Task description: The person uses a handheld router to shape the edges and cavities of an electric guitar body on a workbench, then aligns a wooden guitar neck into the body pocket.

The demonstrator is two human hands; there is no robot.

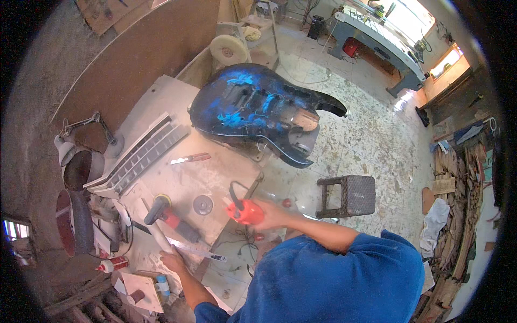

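My right hand [276,215] is closed around a red power tool [251,212] with a black cord, held above the right edge of the workbench [226,175]; its working end is hard to make out. My left hand [172,262] wraps the lower end of a pale, rod-like piece [155,230] over the bench. Close to that hand are a red and black angle sander [177,223] and a metal ruler [196,251]. A round grey disc [203,204] lies between the two hands. Beyond them, an electric guitar body [242,105] in black and blue rests at the far end.
A utility knife [190,158] and a slatted grey rack [142,159] lie on the bench. Sanding belts [74,222], a desk lamp [65,151] and a glue bottle [112,264] line its left side. A dark woven stool [360,195] stands right; wood scraps [455,199] lean by the wall.
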